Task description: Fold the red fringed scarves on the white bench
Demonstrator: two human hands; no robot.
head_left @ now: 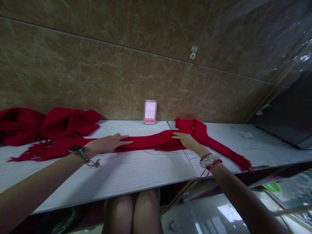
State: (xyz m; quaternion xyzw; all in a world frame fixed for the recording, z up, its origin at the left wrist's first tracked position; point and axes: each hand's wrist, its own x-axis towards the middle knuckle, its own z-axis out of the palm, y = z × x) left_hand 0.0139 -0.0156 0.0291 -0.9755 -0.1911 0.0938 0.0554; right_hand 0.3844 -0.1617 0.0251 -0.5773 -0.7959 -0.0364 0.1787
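Note:
A long red scarf (151, 143) with fringed ends lies stretched across the white table (136, 169). My left hand (109, 143) rests flat on it left of the middle, fingers stretched out to the right. My right hand (186, 140) lies flat on the scarf right of the middle, fingers pointing left. The scarf's right part (219, 148) bends back by the wall and runs down to the table's front edge, where its fringe (245, 165) hangs. Its left fringe (31, 152) spreads over the tabletop.
More red scarves (48, 125) are piled at the back left against the brown tiled wall. A small pink-and-white card (150, 112) stands against the wall at the middle. A dark panel (287, 113) leans at the right. My knees (133, 211) show below the table.

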